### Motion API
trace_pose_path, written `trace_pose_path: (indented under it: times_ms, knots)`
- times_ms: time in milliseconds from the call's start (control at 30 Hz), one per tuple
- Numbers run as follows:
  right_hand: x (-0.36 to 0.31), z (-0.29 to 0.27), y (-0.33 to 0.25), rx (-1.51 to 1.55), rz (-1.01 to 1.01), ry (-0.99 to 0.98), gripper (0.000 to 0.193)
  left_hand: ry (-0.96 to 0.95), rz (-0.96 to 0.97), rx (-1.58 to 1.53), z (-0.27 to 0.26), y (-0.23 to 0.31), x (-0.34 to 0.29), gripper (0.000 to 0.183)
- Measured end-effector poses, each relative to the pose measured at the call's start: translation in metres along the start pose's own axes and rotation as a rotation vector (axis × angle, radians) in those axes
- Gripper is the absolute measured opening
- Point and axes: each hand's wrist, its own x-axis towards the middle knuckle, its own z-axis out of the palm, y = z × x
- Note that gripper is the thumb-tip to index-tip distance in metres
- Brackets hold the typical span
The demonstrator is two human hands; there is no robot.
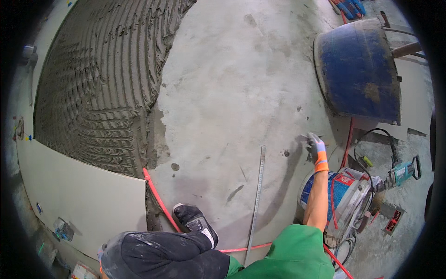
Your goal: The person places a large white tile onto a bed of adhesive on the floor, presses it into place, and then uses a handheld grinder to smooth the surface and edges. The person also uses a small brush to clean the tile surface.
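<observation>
My right hand (316, 145), in a grey glove with an orange cuff, is stretched forward low over the bare concrete floor (223, 93). Its fingers look apart, and I make out nothing held in them. Just below it, next to my forearm, stands a blue and white bucket (320, 188). Only a sliver of my left hand (100, 253) and its orange cuff shows beside my bent knee, its fingers hidden. A long metal ruler (258, 190) lies on the floor between my shoe and my right arm.
Combed grey mortar (111, 69) covers the floor at far left, bordered by a large pale tile (93, 186). A big blue tub (360, 69) stands far right. Beside the bucket lie a teal power tool (403, 173) and its black cable. A red hose (160, 202) crosses near my shoe.
</observation>
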Motion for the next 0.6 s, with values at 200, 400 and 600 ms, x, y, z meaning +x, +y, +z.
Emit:
trace_pose_path:
  times_ms: [200,400,600]
  knots:
    - [-0.052,0.067,-0.097,-0.818,-0.208,0.278,0.048,-0.042,-0.018,-0.086,0.004,-0.024,0.022,0.027]
    - [-0.049,0.093,-0.046,-1.112,0.133,-0.092,0.054,-0.059,-0.041,-0.196,0.012,-0.049,0.032,0.026]
    - [-0.057,0.107,-0.053,-0.537,0.019,0.078,0.026,0.241,0.153,-0.306,0.020,-0.036,-0.033,0.022]
